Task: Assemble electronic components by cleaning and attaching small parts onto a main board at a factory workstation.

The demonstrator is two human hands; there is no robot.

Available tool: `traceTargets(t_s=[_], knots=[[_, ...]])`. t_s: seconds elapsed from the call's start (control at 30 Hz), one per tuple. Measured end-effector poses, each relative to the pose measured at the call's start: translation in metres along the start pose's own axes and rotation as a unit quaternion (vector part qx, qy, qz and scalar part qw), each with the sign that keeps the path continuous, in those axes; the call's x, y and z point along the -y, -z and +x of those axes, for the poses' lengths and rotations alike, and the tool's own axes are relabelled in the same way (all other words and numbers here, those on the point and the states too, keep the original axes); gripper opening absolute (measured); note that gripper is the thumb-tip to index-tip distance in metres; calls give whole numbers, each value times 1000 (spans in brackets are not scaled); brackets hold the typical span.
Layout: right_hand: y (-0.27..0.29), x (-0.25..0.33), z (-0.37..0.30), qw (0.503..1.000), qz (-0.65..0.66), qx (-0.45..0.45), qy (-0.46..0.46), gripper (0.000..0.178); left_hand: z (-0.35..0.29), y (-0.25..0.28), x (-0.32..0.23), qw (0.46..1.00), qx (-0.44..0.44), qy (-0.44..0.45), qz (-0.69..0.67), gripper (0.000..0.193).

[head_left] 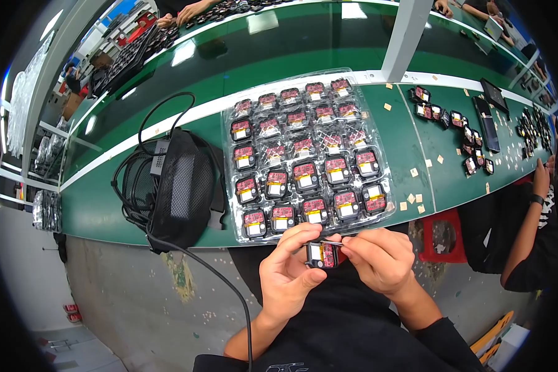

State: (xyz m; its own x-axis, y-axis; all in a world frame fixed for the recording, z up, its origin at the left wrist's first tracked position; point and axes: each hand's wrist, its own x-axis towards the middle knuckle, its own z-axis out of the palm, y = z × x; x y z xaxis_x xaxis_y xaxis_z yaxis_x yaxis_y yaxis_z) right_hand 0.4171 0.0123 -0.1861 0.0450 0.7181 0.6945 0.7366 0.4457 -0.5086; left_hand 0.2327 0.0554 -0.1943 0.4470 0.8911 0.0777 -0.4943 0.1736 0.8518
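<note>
My left hand (285, 273) is closed around the edges of a small black square device housing (322, 255). Its open side shows a red circuit board, yellow tape and a white block. In my right hand (381, 259), thumb and fingers pinch a thin metal tool (333, 243) whose tip lies along the housing's upper edge. The tool's exact kind is hidden by the fingers. Just beyond my hands, a clear plastic tray (387, 149) lies on the green table (93, 204), with several similar housings (305, 176) seated in its pockets.
Left of the tray sits a black mesh bag (183, 192) with a coiled cable (226, 282) running down past my left forearm. Loose housings (468, 139), black boxes (487, 124) and small beige squares (414, 172) lie at right. A grey post (406, 43) stands behind; a co-worker's arm (530, 229) is at right.
</note>
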Motion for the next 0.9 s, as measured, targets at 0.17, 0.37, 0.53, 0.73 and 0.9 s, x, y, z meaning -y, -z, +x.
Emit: traceTargets(t_s=[0.17,0.37,0.53,0.73,0.9], knots=[[0,2,1,1000,-3,7,4,24,-1,1,-1,1000,4,-3,-3,63],[-3,4,-1,1000,-18,-4,0,23,-2,0,1,1000,-9,18,-3,63],[5,4,7,1000,-3,24,-18,21,0,-4,-3,999,-42,-6,10,62],[35,-24,2,988,-48,-61,-134,15,33,2,-36,986,-39,-86,136,56],[55,-47,-14,967,-85,-109,-216,12,94,11,-54,754,-72,-259,599,35]])
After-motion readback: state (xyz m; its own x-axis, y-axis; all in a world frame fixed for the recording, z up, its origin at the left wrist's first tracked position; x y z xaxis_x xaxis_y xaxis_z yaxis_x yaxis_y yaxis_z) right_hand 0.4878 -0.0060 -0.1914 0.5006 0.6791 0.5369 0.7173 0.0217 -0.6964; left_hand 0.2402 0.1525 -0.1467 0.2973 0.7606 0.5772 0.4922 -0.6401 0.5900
